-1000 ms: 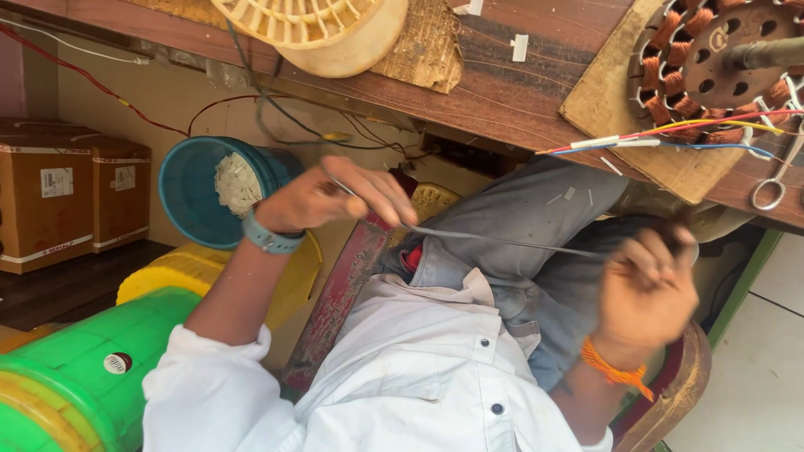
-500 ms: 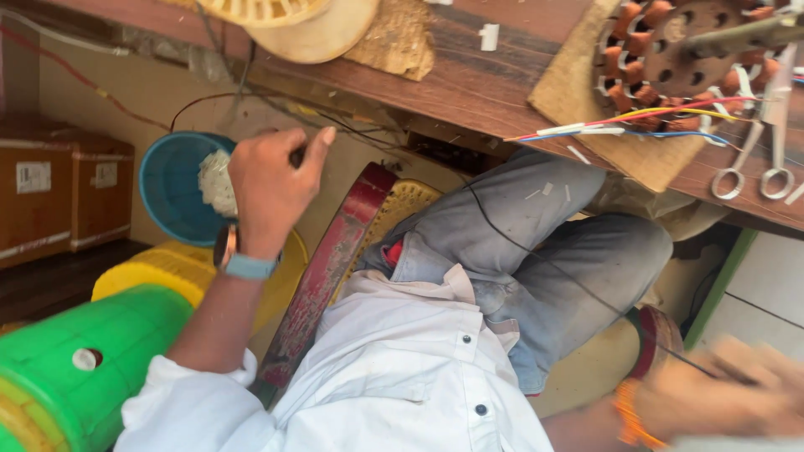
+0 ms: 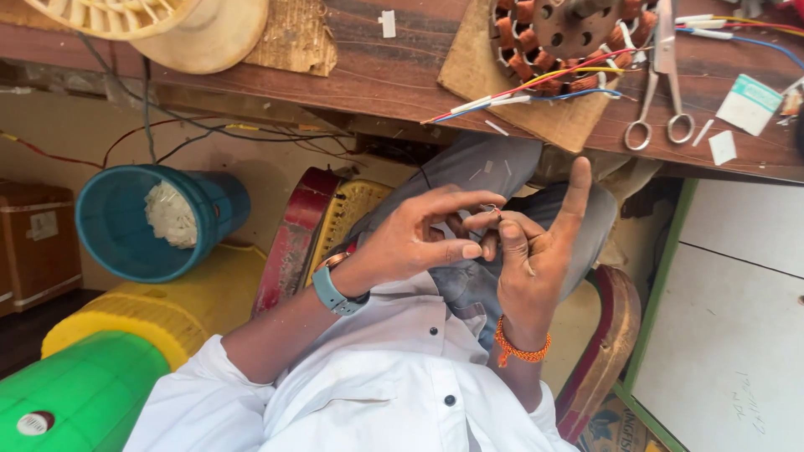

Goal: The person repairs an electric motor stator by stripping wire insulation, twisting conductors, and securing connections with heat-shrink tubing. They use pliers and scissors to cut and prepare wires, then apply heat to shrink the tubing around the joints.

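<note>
left hand [image 3: 423, 234] and right hand [image 3: 532, 251] brought together over the lap, just below the edge of the dark brown wooden tabletop [image 3: 394, 71]. thin silvery strand of wire [image 3: 492, 209] pinched at the meeting fingertips, too fine to follow further. left grip closed, thumb and forefinger clamped on the wire; right grip likewise clamped on it with thumb and middle fingers, forefinger sticking straight up toward the tabletop edge. blue-grey wristwatch [image 3: 332, 289] on the left wrist, orange thread band [image 3: 521, 347] on the right wrist, white buttoned shirt [image 3: 377, 393] lower still, grey trousers [image 3: 494, 172] directly under the tabletop edge.

on the tabletop: round motor stator with copper-coloured coils [image 3: 578, 38] resting on a brown cardboard piece [image 3: 494, 84], red, yellow and blue leads [image 3: 536, 88] trailing off it leftward. steel scissors [image 3: 662, 92] just beside the stator on its right. cream plastic wire spool [image 3: 167, 25] far along the tabletop to the left.

under the tabletop, well left of the hands: teal plastic bucket [image 3: 126, 243] lying on its side with pale stuffing inside, yellow and green plastic drum [image 3: 92, 368] below it.
</note>
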Demonstrator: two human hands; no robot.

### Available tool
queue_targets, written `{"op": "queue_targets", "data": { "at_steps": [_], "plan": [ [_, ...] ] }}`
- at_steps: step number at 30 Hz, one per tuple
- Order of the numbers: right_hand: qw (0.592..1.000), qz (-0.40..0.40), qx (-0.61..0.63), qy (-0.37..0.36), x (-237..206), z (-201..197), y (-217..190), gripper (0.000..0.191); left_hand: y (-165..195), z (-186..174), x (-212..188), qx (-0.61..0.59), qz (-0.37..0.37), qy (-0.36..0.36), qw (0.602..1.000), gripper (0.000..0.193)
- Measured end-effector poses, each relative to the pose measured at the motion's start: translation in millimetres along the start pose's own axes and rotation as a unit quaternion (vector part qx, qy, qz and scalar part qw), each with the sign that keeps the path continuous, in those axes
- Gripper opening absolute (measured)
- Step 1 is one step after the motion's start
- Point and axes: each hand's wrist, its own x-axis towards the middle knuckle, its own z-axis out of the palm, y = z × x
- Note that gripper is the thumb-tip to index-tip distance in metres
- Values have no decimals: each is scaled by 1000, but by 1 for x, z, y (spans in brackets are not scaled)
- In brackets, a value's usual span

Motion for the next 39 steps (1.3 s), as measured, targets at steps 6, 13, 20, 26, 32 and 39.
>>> {"op": "queue_targets", "data": {
  "at_steps": [6,13,20,26,32,39],
  "plan": [
    [997,12,-74,-6,-7,-3,10,86,-16,4,-3,74,48,95,992,43],
    [978,-8,-205,-29,-11,-9,17,81,-7,3,-5,260,199,137,935,17],
    [949,-132,-278,-73,-17,14,10,71,34,-2,-30,404,170,141,888,7],
    [942,-73,-317,-76,-16,26,0,35,39,-15,-28,367,143,136,909,9],
    [900,-91,-427,15,-11,9,-5,10,120,-30,-33,492,202,287,797,12],
    [990,-74,-91,83,-4,4,3,15,54,-30,-24,197,104,110,969,31]
  ]
}}
